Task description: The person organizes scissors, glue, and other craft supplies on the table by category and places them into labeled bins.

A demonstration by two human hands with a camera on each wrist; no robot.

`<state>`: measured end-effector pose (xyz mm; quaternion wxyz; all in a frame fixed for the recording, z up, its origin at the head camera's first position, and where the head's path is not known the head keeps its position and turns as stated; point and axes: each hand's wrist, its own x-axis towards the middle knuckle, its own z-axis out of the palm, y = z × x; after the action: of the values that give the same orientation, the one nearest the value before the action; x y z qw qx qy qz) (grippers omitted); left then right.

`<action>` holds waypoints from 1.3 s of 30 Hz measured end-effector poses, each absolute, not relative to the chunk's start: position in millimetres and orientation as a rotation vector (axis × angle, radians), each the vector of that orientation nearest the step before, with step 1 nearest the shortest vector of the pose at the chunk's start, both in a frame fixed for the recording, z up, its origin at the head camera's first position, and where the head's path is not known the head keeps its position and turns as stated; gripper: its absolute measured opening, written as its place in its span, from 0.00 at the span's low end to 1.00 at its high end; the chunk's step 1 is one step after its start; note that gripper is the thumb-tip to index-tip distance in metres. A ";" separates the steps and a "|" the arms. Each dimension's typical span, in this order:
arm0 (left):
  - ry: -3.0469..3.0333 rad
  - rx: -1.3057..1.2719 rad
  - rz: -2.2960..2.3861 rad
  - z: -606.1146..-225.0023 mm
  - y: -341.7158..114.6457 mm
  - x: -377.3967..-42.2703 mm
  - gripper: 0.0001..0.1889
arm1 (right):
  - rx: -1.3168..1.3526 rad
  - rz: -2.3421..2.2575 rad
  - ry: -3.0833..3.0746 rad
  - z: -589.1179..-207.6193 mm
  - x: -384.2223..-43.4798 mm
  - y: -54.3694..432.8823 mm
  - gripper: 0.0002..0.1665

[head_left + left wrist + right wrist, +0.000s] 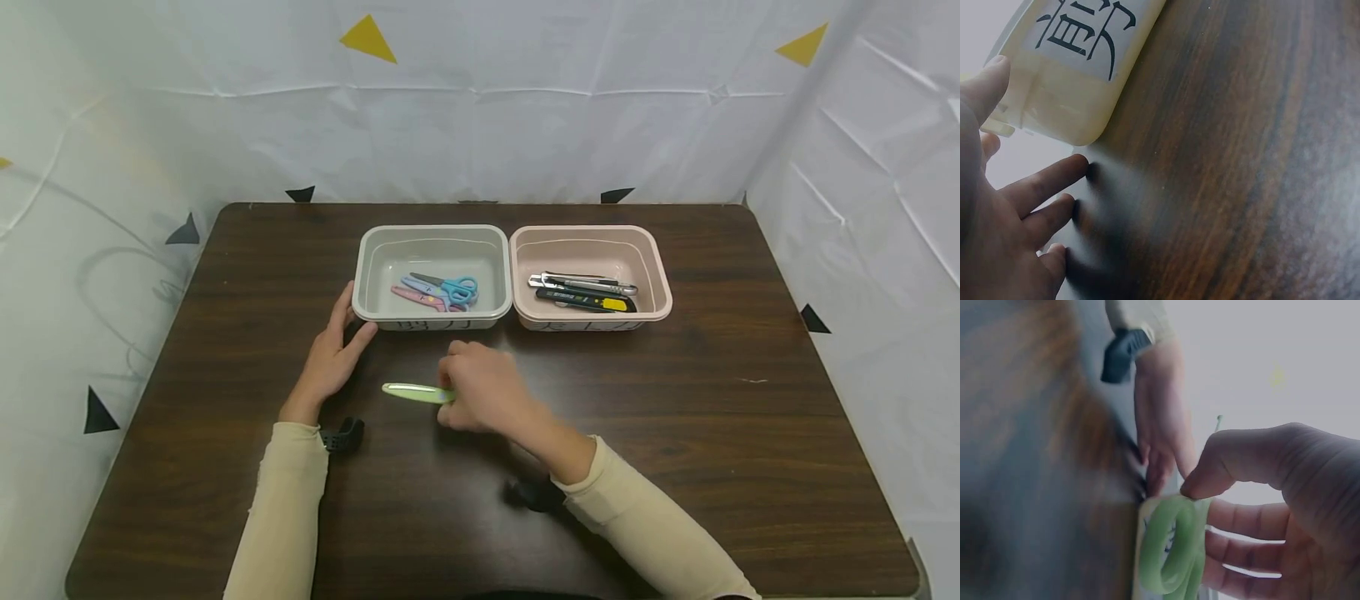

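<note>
My right hand [483,387] pinches a pair of green scissors [412,392] by the handle end above the table, in front of the bins. Its slim closed front end points left in the head view. In the right wrist view the green handle loops [1152,550] hang by the thumb and fingers. My left hand [330,358] is at the front left corner of the pale grey bin [358,279], thumb by the rim and fingers extended. Inside that bin lie blue, lavender and pink scissors [459,290]. A label [1079,37] marks its front wall.
A pink bin [663,292] stands against the grey bin's right side, holding several utility knives [585,299]. Both are on the dark wooden table [750,450]. White sheeting [525,142] surrounds the table at the back and sides.
</note>
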<state>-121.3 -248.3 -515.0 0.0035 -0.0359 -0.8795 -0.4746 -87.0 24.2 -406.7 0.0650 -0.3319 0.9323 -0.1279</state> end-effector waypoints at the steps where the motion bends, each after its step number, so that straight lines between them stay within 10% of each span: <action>1: -2.756 -0.114 -1.487 -515.0 -248.3 -121.4 0.39 | -0.997 -0.390 2.830 -404.4 -90.8 24.8 0.11; 39: -2.772 -0.094 -1.469 -511.8 -246.8 -119.3 0.39 | -0.590 -0.739 2.794 -410.0 -217.7 9.5 0.10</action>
<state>-119.3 -246.8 -511.8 0.0015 -0.0299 -0.8832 -0.4681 -217.7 9.5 -410.0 0.0961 -0.1990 0.9429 -0.2493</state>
